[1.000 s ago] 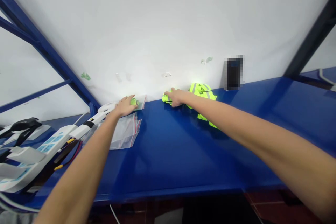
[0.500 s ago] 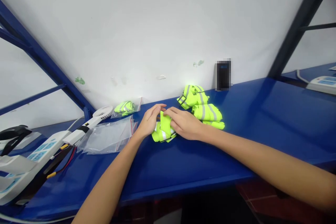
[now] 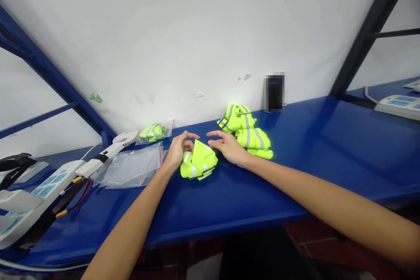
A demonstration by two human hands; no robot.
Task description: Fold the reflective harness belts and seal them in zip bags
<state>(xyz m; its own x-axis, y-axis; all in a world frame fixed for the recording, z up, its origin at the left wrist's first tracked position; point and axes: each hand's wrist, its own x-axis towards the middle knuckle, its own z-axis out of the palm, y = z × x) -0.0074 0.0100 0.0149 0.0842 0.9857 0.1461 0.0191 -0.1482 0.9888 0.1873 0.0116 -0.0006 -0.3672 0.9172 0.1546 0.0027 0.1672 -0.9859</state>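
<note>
Resting on the blue table (image 3: 249,192), a crumpled lime bundle (image 3: 198,164) with pale reflective bands sits between our hands. We curve our left hand (image 3: 179,151) along its left side, fingers bent, and cannot tell whether they grip it; we hold our right hand (image 3: 228,146) loosely spread by its upper right edge, thumb and fingers parted. Near that hand lie more lime bundles (image 3: 252,138); to our left lie clear zip bags (image 3: 131,168) and a white fan (image 3: 125,138)
</note>
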